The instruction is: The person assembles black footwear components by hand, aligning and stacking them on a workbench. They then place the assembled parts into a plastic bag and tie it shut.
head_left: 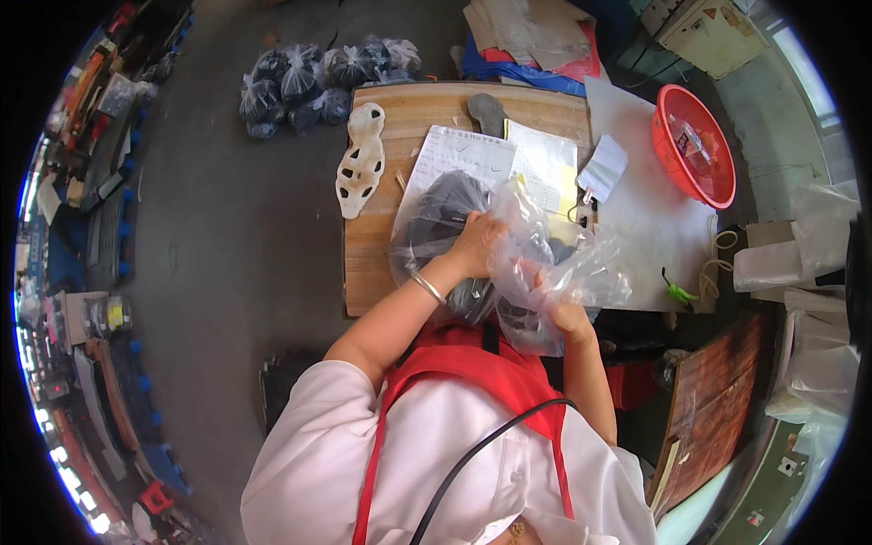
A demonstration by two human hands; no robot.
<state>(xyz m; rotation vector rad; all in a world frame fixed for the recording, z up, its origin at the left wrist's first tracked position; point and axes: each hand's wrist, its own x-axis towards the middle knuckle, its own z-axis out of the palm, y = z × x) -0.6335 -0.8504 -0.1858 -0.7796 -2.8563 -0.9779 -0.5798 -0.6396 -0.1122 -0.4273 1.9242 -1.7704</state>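
Note:
A clear plastic bag point(425, 229) with dark contents rests on the near part of the wooden tabletop, its loose film bunched toward the right. My left hand point(479, 243) is closed on the gathered film, beside the dark contents. Lower and to the right, my right hand point(567, 311) grips the crumpled end of the film. Whether this is one bag or two I cannot tell, and the dark contents are too blurred by the film to name. Paper sheets point(461, 156) lie just beyond the bag, with a yellow-edged sheet point(545, 163) beside them.
A white sole-shaped piece with dark holes point(361, 162) lies on the wooden tabletop point(368, 272), a grey sole point(488, 114) at its far edge. Several filled bags point(300, 80) sit on the floor beyond. Rightward are a red basket point(668, 150), green-handled snips point(678, 291) and a cord point(722, 257).

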